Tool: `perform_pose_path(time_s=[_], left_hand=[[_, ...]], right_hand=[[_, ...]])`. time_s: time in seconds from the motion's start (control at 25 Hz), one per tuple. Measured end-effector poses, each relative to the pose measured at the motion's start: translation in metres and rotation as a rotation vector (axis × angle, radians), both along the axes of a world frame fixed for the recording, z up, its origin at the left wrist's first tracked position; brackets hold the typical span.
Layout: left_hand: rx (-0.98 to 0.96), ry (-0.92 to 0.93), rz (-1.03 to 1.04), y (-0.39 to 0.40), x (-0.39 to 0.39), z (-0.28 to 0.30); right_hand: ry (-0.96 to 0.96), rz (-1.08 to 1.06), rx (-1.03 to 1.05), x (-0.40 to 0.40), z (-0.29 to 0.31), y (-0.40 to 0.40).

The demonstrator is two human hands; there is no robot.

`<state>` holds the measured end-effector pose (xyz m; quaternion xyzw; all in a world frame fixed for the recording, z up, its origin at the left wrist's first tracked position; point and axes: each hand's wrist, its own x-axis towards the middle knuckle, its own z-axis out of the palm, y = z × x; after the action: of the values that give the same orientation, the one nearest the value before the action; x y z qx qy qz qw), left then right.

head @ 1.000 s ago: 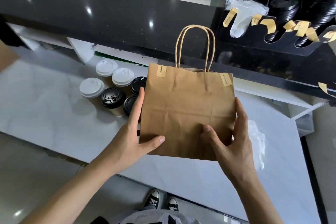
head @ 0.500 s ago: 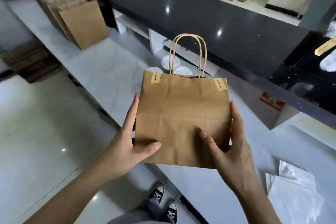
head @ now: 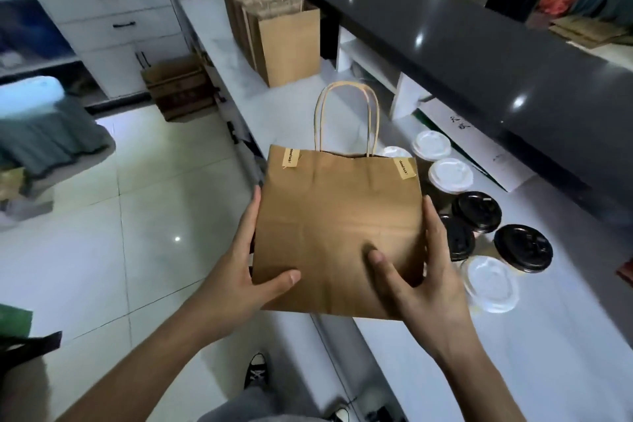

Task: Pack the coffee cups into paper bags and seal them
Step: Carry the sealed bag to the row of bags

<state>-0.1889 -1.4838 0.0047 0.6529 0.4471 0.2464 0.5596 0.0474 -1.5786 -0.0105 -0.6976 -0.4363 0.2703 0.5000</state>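
A brown paper bag (head: pixel 337 233) is held upright above the near edge of the white counter (head: pixel 513 353), its twisted handles standing up and two "Good luck!" stickers (head: pixel 290 158) folded over its top corners. It is gripped at its lower left side by the left hand (head: pixel 239 281) — thumb across the front, fingers along the edge — and at its lower right by the right hand (head: pixel 421 288), thumb pressed into the paper. Just right of the bag, lidded coffee cups (head: pixel 476 211) are clustered on the counter, some with white lids, some with black. Beyond the bag, farther along the counter, a row of more paper bags (head: pixel 287 38) is stood upright.
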Motion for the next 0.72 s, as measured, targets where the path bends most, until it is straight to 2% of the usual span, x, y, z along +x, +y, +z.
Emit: perform_pose_path(time_s=[0.72], left_hand=[[0.028,-0.013,0.235,0.150,-0.218,-0.010]], right_hand=[[-0.056,0.240,-0.076,-0.195,-0.001,0.206]])
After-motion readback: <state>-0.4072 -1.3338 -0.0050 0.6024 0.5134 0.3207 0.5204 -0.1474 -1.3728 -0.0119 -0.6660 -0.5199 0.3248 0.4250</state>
